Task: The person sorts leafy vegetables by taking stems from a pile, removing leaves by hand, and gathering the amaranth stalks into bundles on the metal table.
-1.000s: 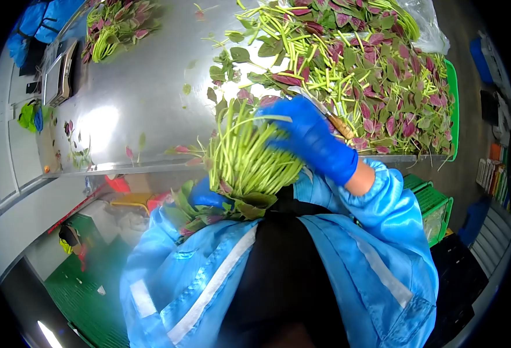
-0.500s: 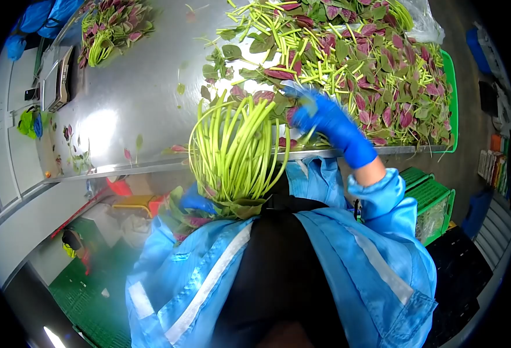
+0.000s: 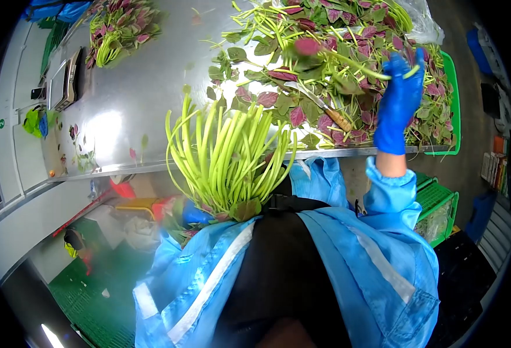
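Near my body, my left hand (image 3: pixel 196 213), in a blue glove and mostly hidden, is closed round the leafy end of a large bunch of green stems (image 3: pixel 223 156), whose cut ends point up and away from me. My right hand (image 3: pixel 399 95), also gloved, is raised over the right part of the leaf pile (image 3: pixel 371 52). Its fingers pinch a single stem (image 3: pixel 357 66) with green and red leaves trailing to the left. A knife with a wooden handle (image 3: pixel 338 119) lies at the near edge of the pile.
Another bunch of red-green leaves (image 3: pixel 122 29) lies on the metal table (image 3: pixel 151 75) at the far left. A scale-like device (image 3: pixel 65 81) stands at its left edge. Clear plastic (image 3: pixel 421 23) and a green crate (image 3: pixel 451 104) border the pile at right; green baskets (image 3: pixel 438 209) stand below.
My right hand has moved from beside the bunch to the right and now carries a stem. The knife shows fully. The stems in my left hand have spread and shifted slightly left.
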